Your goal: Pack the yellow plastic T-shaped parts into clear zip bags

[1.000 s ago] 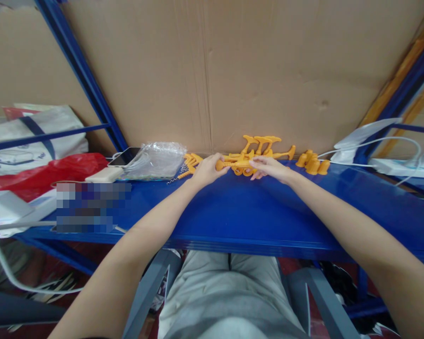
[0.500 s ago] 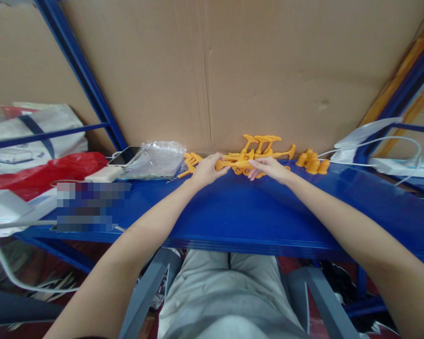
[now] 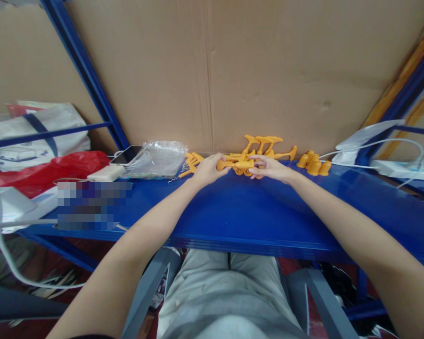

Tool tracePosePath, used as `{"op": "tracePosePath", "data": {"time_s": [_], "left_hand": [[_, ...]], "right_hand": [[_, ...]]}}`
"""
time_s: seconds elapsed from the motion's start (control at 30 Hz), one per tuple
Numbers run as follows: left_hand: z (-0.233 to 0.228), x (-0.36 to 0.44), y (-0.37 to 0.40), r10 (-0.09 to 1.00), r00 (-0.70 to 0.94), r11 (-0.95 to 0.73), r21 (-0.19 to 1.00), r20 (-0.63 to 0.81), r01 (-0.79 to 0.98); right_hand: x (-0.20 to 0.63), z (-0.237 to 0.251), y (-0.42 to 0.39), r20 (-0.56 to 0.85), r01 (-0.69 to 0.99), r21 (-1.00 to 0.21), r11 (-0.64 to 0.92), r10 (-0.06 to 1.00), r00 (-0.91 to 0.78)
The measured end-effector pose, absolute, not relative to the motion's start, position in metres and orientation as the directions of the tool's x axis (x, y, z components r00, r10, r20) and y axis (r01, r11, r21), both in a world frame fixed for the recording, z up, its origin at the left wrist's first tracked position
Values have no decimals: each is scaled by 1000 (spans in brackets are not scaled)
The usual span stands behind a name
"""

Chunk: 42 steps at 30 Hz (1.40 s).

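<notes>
Near the back of the blue table, my left hand (image 3: 209, 171) is closed around the rounded end of an orange plastic part (image 3: 242, 165) with a rod and a thicker cylinder. The cylinder's right end sits between the thumb and fingers of my right hand (image 3: 271, 170), so the part lies level between both hands. Just behind it is a pile of orange T-handled pieces (image 3: 265, 142), partly hidden by my hands. Small orange pieces (image 3: 193, 160) and thin dark metal springs (image 3: 174, 180) lie left of my left hand. Several orange thimble-shaped caps (image 3: 314, 164) stand to the right.
A clear plastic bag (image 3: 159, 160) and a phone (image 3: 127, 155) lie left of the pieces, near a white box (image 3: 106, 173) and a red bag (image 3: 56, 170). Cardboard (image 3: 212, 70) rises behind the blue table (image 3: 226, 212). Blue posts (image 3: 85, 75) frame both sides.
My right hand has closed onto the right end of the orange part, which shows more plainly between my hands. My left hand keeps its hold, and the view has shifted slightly.
</notes>
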<state>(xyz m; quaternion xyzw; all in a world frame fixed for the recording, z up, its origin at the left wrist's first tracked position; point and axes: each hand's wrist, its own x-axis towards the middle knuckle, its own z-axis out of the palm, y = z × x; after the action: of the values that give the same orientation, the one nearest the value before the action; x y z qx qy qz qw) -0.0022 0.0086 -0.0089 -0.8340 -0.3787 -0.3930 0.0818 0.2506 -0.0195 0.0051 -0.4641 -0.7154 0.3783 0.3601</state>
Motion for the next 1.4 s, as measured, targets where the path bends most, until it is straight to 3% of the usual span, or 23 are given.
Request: {"op": "tracePosePath", "data": {"time_s": [0.27,0.87,1.4], "left_hand": [[-9,-2,8,596,397,-685,184,699,704],[-10,-4,8,546,423,-717,143,723,682],[-10,-6,8,573,430,-709,160,698,687]], "right_hand": [[259,-1,-7,235,345,-872,346,916,-325],[251,6,-20,125,410,-873,265,933,-337],[247,2,-20,103,392,-891,230,943,-317]]}}
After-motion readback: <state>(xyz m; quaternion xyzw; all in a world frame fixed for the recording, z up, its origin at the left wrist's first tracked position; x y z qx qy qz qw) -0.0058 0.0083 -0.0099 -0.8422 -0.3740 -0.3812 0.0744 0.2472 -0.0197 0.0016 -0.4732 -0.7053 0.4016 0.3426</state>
